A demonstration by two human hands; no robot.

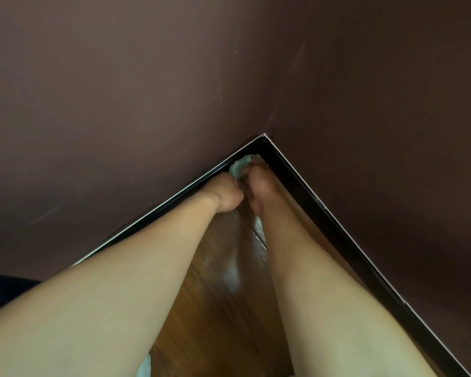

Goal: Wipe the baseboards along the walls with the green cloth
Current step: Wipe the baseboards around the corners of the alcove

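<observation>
Head view looks straight down into a room corner. Your green cloth is bunched low in that corner, pressed against the left baseboard just short of where it meets the right baseboard. Only a small, pale green, fuzzy wad of it shows above your knuckles.

Your left hand has its grip clenched into a fist around the cloth, knuckles close against the baseboard. Your right hand lies just beside it, back up, fingers reaching toward the corner and the cloth. I cannot tell whether its grip holds the fabric or only rests near it. A pale, fuzzy strip shows beside your right wrist, and whether it belongs to the cloth is unclear.

Both baseboards are glossy black with a thin white top edge. Above them rise dark maroon walls with faint scuff marks. Between your bare forearms, a brown wooden floor shows a whitish sheen.
</observation>
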